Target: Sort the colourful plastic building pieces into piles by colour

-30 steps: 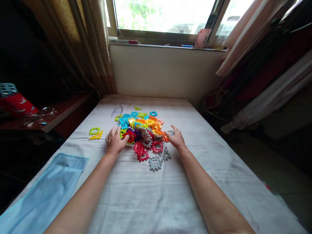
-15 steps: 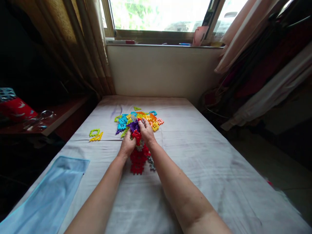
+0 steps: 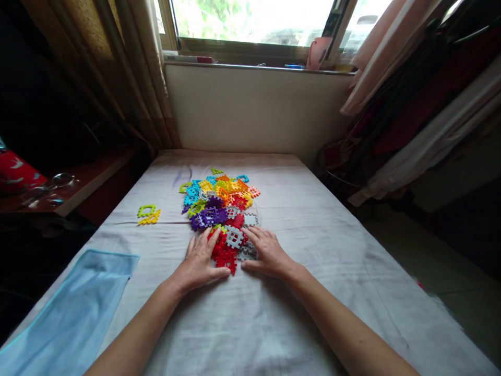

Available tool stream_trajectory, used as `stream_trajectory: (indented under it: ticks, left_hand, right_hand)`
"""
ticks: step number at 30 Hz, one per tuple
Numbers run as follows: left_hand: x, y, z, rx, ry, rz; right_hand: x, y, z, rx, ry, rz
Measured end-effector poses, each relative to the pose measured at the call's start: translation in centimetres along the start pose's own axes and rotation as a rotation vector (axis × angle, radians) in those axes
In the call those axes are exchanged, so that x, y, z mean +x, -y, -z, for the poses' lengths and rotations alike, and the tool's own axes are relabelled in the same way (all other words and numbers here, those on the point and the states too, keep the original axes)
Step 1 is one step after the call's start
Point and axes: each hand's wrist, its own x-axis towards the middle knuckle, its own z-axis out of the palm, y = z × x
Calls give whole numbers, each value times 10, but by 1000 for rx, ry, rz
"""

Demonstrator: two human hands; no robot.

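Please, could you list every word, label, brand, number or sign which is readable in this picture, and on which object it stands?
None: no text can be read.
Interlocking plastic pieces: no lettering visible.
Red container: white shapes, no readable letters.
Red-and-white object on the windowsill: too small and blurred to tell whether it bears print.

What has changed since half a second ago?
The left hand and right hand drew back toward the person and spread apart, now flanking red pieces at the near end of the pile. Purple pieces, earlier between the hands, now lie beyond them. The blue cloth stayed put.
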Motion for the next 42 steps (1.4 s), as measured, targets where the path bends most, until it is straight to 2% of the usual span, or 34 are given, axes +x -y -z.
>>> stream_trajectory:
  ticks: [3, 6, 11, 14, 18, 20, 22, 24, 27, 29, 31, 33, 37, 42]
  left_hand:
    - [21, -12, 0, -38, -156, 45]
    - [46, -12, 8, -111, -295, 147]
    - [77, 6, 35, -287, -451, 298]
    - [83, 22, 49, -270, -513, 275]
    - [74, 53, 54, -290, -606, 260]
    - [69, 69, 50, -346, -699, 300]
    - [68, 82, 45, -480, -780, 423]
    - [71, 88, 42, -678, -881, 516]
    - [80, 88, 46, -1053, -1012, 560]
    - [85, 85, 54, -1319, -996, 575]
    - [87, 84, 63, -1568, -896, 585]
    - [86, 86, 69, -1729, -859, 594]
    - [82, 90, 71, -1778, -841, 577]
    - [83, 90, 68, -1779, -836, 609]
  right_hand:
    - [33, 14, -9, 103, -161, -18]
    - [69, 22, -11, 318, -297, -72]
    - [114, 27, 3, 725, -368, -218]
    - [130, 18, 20, 970, -387, -206]
    - [131, -14, 34, 1106, -557, -297]
    - [123, -32, 31, 1116, -638, -389]
    - [112, -47, 23, 1102, -700, -477]
    - [101, -57, 11, 1075, -748, -531]
    - [93, -62, -2, 1037, -784, -537]
    - [93, -63, -6, 1001, -780, -518]
    - [94, -62, -7, 956, -767, -500]
    - [95, -61, -8, 901, -758, -485]
    - [93, -56, -6, 715, -718, -422]
    - [91, -39, -2, 417, -596, -292]
